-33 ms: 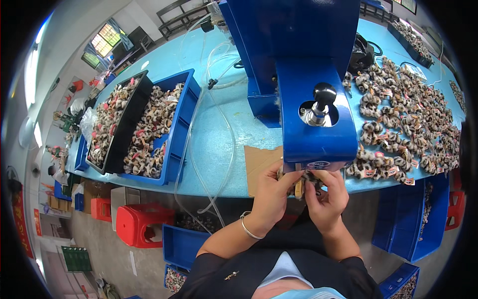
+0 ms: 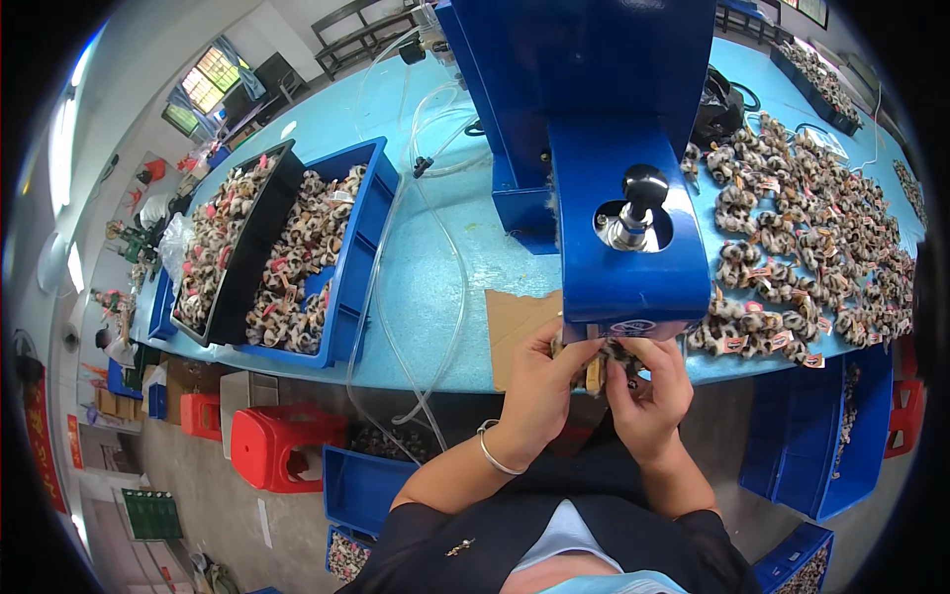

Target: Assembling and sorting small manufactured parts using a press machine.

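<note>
Just under the front of a blue machine head (image 2: 633, 267), both of my hands are closed round a small fluffy toy (image 2: 594, 376) in mottled fur, with a tan piece showing. My left hand (image 2: 539, 388), bangle on its wrist, pinches the toy from the left side. From the right, my right hand (image 2: 648, 401) grips it with thumb and fingers. The machine and my fingers hide most of the toy. Behind my left hand a piece of brown cardboard (image 2: 510, 332) lies on the light blue table (image 2: 435, 267).
Many similar furry toys (image 2: 811, 247) with tags cover the table's right side. A black crate (image 2: 237, 257) and a blue crate (image 2: 371, 213), both full of toys, stand at left. Clear tubing (image 2: 463, 287) hangs over the front edge. Below are a red stool (image 2: 272, 445) and blue bins (image 2: 811, 436).
</note>
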Tool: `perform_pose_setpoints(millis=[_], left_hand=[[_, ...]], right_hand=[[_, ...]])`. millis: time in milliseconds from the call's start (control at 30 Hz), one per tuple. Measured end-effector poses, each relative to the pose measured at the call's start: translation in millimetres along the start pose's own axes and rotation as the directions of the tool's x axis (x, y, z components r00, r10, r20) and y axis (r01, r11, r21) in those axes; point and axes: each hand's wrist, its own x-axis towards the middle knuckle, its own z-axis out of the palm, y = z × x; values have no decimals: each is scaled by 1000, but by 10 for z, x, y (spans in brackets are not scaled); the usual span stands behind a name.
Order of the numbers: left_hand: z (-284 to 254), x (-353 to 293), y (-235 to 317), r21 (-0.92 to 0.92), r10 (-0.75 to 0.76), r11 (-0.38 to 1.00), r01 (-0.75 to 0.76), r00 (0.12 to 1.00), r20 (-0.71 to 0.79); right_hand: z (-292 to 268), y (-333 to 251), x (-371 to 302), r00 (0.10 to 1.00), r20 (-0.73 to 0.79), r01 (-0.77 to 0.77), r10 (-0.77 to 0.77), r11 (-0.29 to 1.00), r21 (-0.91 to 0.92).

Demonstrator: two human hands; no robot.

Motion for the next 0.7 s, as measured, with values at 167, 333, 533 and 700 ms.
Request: perform_pose_setpoints(millis=[167, 333, 533, 700], left_hand=[[6, 17, -3, 41, 13, 999, -14, 1000, 18], [-16, 44, -29, 99, -23, 995, 22, 1000, 16], [-12, 106, 2, 128, -26, 991, 23, 1000, 17], [29, 118, 35, 116, -42, 992, 44, 999, -17]], right_hand=[[-20, 9, -19, 1000, 5, 1, -1, 1000, -21], [-16, -5, -50, 999, -14, -49, 49, 999, -1], [-8, 12, -59, 997, -21, -74, 74, 997, 0], [5, 2, 2, 998, -19, -53, 52, 999, -14]])
